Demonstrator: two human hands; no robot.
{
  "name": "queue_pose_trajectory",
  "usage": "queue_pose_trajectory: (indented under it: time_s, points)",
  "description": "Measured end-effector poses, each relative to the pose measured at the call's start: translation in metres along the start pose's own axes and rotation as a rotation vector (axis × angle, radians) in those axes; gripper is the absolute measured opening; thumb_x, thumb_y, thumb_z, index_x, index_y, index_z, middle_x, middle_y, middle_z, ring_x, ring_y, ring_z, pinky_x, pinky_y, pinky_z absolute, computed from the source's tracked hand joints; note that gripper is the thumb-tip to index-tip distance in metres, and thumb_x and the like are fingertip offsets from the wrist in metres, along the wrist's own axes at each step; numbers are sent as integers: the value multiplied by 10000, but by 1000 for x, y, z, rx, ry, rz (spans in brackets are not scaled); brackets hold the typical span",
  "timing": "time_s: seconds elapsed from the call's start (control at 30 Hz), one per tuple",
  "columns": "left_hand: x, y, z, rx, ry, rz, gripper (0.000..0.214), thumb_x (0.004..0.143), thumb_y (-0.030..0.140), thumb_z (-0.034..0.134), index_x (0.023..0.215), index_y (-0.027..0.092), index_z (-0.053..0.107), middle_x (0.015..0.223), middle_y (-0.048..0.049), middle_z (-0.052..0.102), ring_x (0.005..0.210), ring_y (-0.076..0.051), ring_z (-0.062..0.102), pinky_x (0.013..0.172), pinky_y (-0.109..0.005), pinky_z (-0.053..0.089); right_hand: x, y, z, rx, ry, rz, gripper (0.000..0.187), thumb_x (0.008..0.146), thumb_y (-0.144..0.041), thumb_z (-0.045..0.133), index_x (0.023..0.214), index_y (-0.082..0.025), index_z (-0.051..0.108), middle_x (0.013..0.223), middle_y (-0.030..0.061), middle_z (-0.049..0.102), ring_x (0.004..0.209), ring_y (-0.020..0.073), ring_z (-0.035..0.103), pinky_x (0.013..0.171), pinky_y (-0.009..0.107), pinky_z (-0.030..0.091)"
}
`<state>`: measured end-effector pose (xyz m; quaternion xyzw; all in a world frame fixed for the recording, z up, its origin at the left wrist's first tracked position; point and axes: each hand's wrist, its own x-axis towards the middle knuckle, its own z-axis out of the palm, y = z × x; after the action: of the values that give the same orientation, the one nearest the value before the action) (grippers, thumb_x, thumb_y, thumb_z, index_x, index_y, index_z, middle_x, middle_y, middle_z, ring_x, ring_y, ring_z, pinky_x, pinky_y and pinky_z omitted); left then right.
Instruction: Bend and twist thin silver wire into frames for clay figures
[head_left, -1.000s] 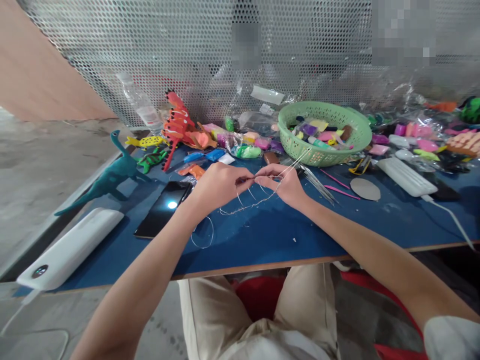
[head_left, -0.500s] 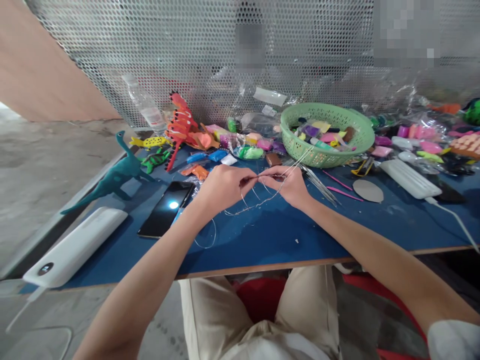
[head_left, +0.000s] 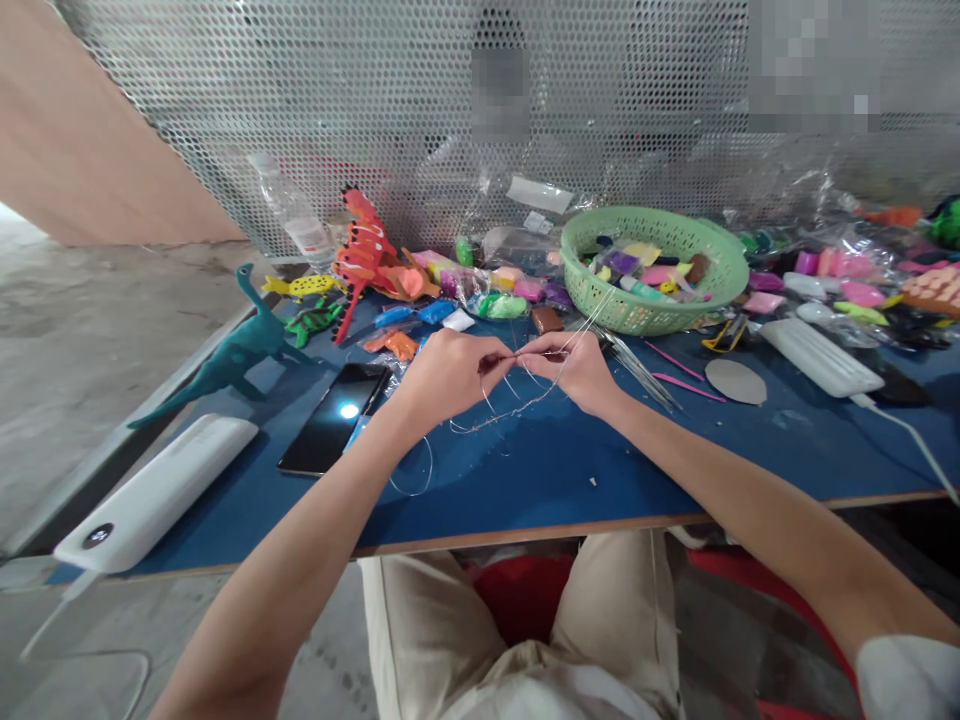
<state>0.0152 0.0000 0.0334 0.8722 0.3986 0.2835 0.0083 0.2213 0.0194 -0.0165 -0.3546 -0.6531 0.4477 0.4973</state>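
Note:
Thin silvery wire, bent into loops with a twisted stretch, hangs between my hands above the blue table. My left hand pinches the wire between thumb and fingertips. Meeting it fingertip to fingertip, my right hand is also closed on the wire. Two straight wire ends stick up past the right hand toward the green basket. A thin loop trails under my left wrist. Beyond my right hand lies a bundle of loose straight wires.
A green basket of clay packets stands behind my hands. Left are a phone, a white power bank, a teal long-necked dinosaur and a red-orange figure. Right lie pink tools, a grey oval and another power bank.
Both hands keep their pinch on the wire at nearly the same spot. The wire ends by my right hand have tilted slightly left. The view has shifted a little.

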Motion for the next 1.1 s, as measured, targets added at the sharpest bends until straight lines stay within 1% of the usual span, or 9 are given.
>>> queue_pose_trajectory:
  time_s: [0.3,0.47,0.57,0.67,0.8,0.9,1.0,1.03,1.1]
  points:
    - [1,1,-2,-25,-30,-38,226,912,317,600,918,182,782,677,-35,733,592,-141,654,608,-266,445,4,0,-5,-29,-40,-27,207,761,-391,815,854,-207,816,815,60,782,742,213,720,697,360,577]
    - [2,2,-6,-81,-67,-75,220,907,333,613,908,185,775,702,-41,745,618,-152,665,628,-274,454,4,-3,-8,-128,-78,-110,176,809,-381,776,879,-225,818,854,49,790,770,214,730,725,365,583]
    - [2,2,-6,-96,-84,-90,198,900,326,628,907,191,773,696,-37,744,618,-154,664,630,-276,453,4,-3,-8,-146,-76,-133,158,817,-369,767,875,-231,816,855,43,790,787,216,733,739,366,582]
    - [2,1,-7,-125,-89,-99,173,894,310,644,912,199,775,676,-24,741,609,-150,664,628,-274,458,3,-3,-8,-129,-73,-119,172,816,-375,766,879,-223,815,844,47,788,773,215,729,733,368,582]
    - [2,1,-8,-221,-114,-132,156,898,284,644,918,211,780,676,-7,747,605,-134,676,634,-261,486,3,-2,-8,-110,-60,-88,189,808,-381,766,881,-212,811,820,51,781,744,210,717,710,364,574]
    - [3,1,-7,-322,-135,-185,157,897,290,647,919,209,779,689,-11,752,597,-129,686,621,-248,507,3,-1,-7,-92,-45,-65,205,802,-398,769,862,-206,807,789,54,772,719,208,707,693,362,565]
    - [3,-2,-7,-398,-165,-250,162,895,315,651,905,200,765,687,-14,747,579,-127,688,591,-238,517,4,-2,-6,-99,-36,-57,221,807,-417,769,877,-211,803,810,54,772,726,203,701,699,355,552]
    - [3,-3,-8,-409,-171,-263,165,898,323,649,902,198,757,699,-15,747,578,-125,689,588,-235,521,4,-2,-7,-96,-47,-54,225,810,-417,769,902,-215,803,835,53,774,742,199,699,707,349,547]
    - [3,-5,-10,-422,-173,-271,175,911,338,636,901,193,735,752,-18,754,584,-118,693,589,-229,525,6,-2,-11,-62,-108,-27,237,827,-412,762,963,-222,799,884,53,778,764,185,692,711,331,536]
